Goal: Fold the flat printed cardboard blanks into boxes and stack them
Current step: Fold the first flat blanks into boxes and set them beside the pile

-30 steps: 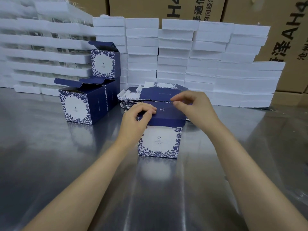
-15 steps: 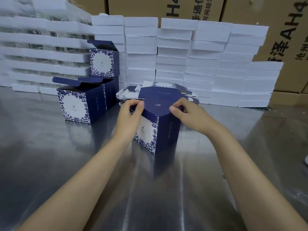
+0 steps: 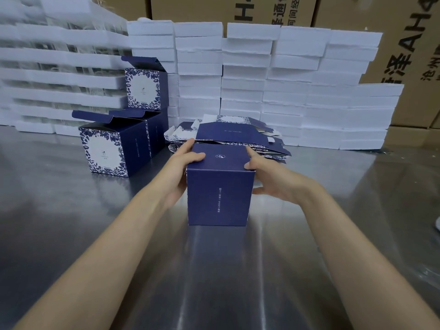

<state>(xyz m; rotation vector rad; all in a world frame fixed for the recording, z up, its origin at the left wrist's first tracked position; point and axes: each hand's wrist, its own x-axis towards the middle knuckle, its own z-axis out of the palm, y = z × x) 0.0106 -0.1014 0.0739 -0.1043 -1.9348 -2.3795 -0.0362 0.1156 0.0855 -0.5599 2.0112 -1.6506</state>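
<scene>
Navy printed box (image 3: 220, 184) stands upright on steel bench (image 3: 71, 222), frame centre, top closed. Left hand (image 3: 183, 167) clasps its left side, thumb on top; right hand (image 3: 269, 179) clasps right side. Flat blanks (image 3: 228, 136) just behind at 12 o'clock; three folded boxes (image 3: 119, 146) at 10 o'clock. Judgement: light, hollow, crushable card; hold opposite walls. Fingers behind box hidden.

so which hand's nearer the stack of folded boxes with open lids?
Left. The left hand grips the closed box's side facing that folded-box stack; the right hand holds the far side.
</scene>
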